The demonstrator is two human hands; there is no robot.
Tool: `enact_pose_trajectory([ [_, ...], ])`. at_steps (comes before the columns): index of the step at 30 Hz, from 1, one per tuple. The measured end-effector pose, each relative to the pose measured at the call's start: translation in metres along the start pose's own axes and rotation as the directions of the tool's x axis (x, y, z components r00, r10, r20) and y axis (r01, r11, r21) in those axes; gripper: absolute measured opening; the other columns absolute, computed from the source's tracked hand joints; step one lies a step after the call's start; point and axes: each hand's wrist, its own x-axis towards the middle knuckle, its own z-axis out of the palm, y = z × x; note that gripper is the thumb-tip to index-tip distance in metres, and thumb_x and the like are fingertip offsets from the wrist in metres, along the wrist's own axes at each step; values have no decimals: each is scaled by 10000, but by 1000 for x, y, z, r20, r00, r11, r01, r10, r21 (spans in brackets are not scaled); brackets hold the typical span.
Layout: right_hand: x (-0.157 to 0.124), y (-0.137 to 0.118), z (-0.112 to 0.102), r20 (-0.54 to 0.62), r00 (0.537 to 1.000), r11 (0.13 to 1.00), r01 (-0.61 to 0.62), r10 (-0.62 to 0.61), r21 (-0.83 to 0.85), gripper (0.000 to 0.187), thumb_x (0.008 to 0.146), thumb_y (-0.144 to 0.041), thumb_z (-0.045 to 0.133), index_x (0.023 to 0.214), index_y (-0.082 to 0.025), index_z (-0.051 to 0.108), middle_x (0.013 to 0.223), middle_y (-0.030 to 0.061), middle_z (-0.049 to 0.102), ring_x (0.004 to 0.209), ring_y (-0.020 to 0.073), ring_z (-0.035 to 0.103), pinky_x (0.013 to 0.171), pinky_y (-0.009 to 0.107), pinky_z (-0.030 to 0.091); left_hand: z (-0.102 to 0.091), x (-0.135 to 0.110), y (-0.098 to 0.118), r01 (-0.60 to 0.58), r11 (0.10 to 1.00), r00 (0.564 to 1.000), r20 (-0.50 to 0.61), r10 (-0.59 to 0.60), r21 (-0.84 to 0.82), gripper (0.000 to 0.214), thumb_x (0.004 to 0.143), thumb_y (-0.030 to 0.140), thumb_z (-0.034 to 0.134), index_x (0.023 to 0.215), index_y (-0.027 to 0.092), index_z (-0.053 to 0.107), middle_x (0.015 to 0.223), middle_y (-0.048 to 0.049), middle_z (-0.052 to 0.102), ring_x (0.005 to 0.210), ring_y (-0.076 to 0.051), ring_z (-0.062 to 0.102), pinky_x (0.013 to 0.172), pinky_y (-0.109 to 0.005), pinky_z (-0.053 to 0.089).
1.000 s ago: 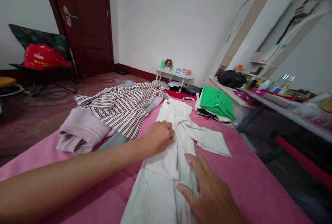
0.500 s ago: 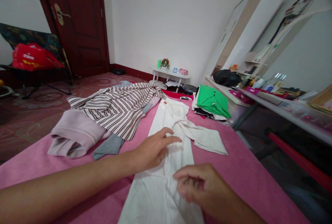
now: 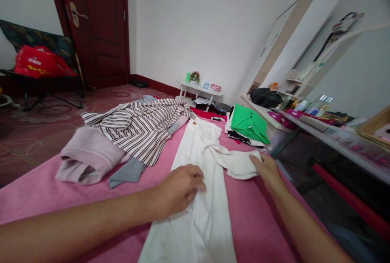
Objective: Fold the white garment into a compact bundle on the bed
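A long white garment (image 3: 210,206) lies lengthwise over the pink cover, with a small brown tag near its far end. One sleeve (image 3: 240,163) sticks out to the right. The end of that sleeve is pinched between the thumb and fingers of my right hand (image 3: 268,169). My left hand (image 3: 179,190) rests on the middle of the garment, fingers loosely bent and slightly apart, nothing visibly gripped in them. To the left lie a brown-and-white striped shirt (image 3: 143,129), a pale pink garment (image 3: 88,153) and a grey piece of cloth (image 3: 128,172).
The pink cover (image 3: 256,210) spreads under the clothes. A folded stack topped by a green shirt (image 3: 248,124) sits at the far right. A cluttered dressing table (image 3: 317,133) stands on the right, and a chair with a red bag (image 3: 42,63) on the left.
My right hand has moved from the garment's near part out to the right and taken hold of the sleeve end. My left hand has shifted slightly, its fingers more bent.
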Motion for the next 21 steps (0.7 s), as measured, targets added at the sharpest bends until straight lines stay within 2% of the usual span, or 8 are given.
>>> enact_pose_trajectory([
  [3,-4,-67,15,-9,1000,993,-14,15,119,267,730,-400,594,814,-147,605,741,41,627,654,173,563,543,257,409,-10,9,-4,124,981,966,-207,-153,-149,470,724,27,487,1152,209,556,1155,-68,571,1009,-175,569,875,-332,478],
  [6,-33,-137,28,216,952,950,154,-217,272,230,741,-342,617,891,-167,606,904,39,654,789,162,597,674,249,459,-26,19,-15,226,908,880,-326,-346,-353,509,724,108,532,1221,202,469,1225,-90,536,954,-173,582,815,-340,498],
  [10,-83,-176,41,716,513,880,247,-473,405,120,770,-283,653,846,-195,683,942,10,686,827,128,620,749,225,457,-52,21,-36,228,730,722,-391,-571,-645,375,735,200,534,1108,164,536,1188,-88,573,957,-174,602,824,-321,486],
  [11,-90,-173,44,742,470,878,249,-478,409,99,777,-267,653,828,-193,694,905,7,693,811,122,622,749,221,452,-58,19,-41,238,696,691,-385,-612,-678,342,738,222,530,1073,154,557,1146,-83,597,946,-177,609,811,-312,485],
  [14,-92,-144,52,659,639,917,234,-396,324,102,797,-191,595,796,-173,695,841,16,690,782,119,614,707,218,436,-70,9,-51,345,712,695,-343,-632,-611,316,782,308,525,1037,138,602,1027,-74,649,931,-199,617,793,-312,478],
  [17,-77,-106,59,502,823,960,183,-267,210,136,785,-167,543,808,-159,677,838,34,679,780,137,605,692,235,436,-72,-2,-50,364,876,865,-233,-444,-317,384,835,424,535,1105,163,614,1096,-81,643,1036,-226,577,899,-355,444],
  [19,-70,-86,61,436,879,975,122,-192,184,147,774,-204,545,833,-155,669,824,39,677,762,149,602,682,247,442,-70,-9,-42,224,968,972,-47,-231,-111,452,805,491,593,1145,194,617,1200,-89,603,1129,-245,528,985,-383,393],
  [21,-68,-73,62,415,902,981,40,-118,191,169,758,-249,556,844,-151,664,789,41,674,725,155,597,632,244,437,-65,-17,-32,64,997,986,150,-68,34,553,727,537,672,1180,224,613,1285,-106,548,1186,-284,489,1016,-414,366],
])
